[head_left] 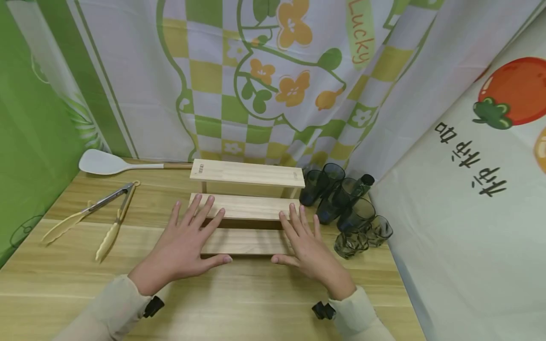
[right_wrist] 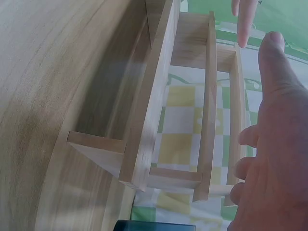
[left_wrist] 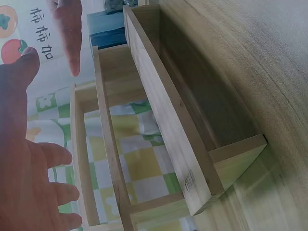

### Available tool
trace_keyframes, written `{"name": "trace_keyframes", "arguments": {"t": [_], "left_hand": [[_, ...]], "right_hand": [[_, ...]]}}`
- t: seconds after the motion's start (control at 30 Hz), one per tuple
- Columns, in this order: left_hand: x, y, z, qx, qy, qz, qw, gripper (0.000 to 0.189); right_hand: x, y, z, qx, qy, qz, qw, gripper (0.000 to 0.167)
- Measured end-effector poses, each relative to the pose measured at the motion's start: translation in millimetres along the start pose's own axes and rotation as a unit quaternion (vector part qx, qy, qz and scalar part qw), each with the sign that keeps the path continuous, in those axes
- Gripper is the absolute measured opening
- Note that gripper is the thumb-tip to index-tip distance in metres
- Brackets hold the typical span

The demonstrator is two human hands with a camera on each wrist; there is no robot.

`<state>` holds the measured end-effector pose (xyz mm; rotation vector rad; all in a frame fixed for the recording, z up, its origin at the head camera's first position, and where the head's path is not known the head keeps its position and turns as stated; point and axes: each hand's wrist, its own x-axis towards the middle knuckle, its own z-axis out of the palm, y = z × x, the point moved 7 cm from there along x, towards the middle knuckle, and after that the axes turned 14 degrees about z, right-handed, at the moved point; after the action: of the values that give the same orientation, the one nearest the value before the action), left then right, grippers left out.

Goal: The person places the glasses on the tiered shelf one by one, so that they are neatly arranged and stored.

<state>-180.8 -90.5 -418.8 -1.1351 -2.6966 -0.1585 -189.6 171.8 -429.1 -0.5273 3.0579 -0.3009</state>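
A checked curtain (head_left: 204, 76) hangs behind the table (head_left: 239, 303). In the head view, a wooden stepped rack (head_left: 247, 207) stands toward the table's far edge, long axis running left to right; the left hand (head_left: 187, 246) and right hand (head_left: 309, 246), fingers spread apart, reach over opposite ends, neither clearly nearer. The left wrist view shows its tiers beside parted fingers; the right wrist view mirrors this, contact unclear.

a table (head_left: 239, 303) bears a rack (head_left: 251, 207), tongs (head_left: 108, 199), spatula (head_left: 102, 162), glasses (head_left: 356, 214).

The wooden rack (head_left: 247, 208) hides the right end of the white spatula (head_left: 123, 165)
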Motion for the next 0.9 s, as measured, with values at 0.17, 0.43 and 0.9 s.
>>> {"name": "trace_keyframes", "arguments": {"t": [0.17,0.43,0.9], "left_hand": [[-3.1,-5.3,6.0,-0.032,-0.011,-0.020,0.9992,0.099],[-31.8,-32.4,21.1,-0.173,0.103,-0.123,0.9718,0.079],[-70.7,-64.2,83.7,-0.522,0.146,-0.296,0.7867,0.057]], "right_hand": [[-0.3,1,2,0.002,0.007,-0.003,1.0000,0.106],[-4.1,13,-7,0.134,0.082,-0.007,0.9875,0.080],[-55.6,100,-23,0.321,0.315,0.108,0.8869,0.054]]}}
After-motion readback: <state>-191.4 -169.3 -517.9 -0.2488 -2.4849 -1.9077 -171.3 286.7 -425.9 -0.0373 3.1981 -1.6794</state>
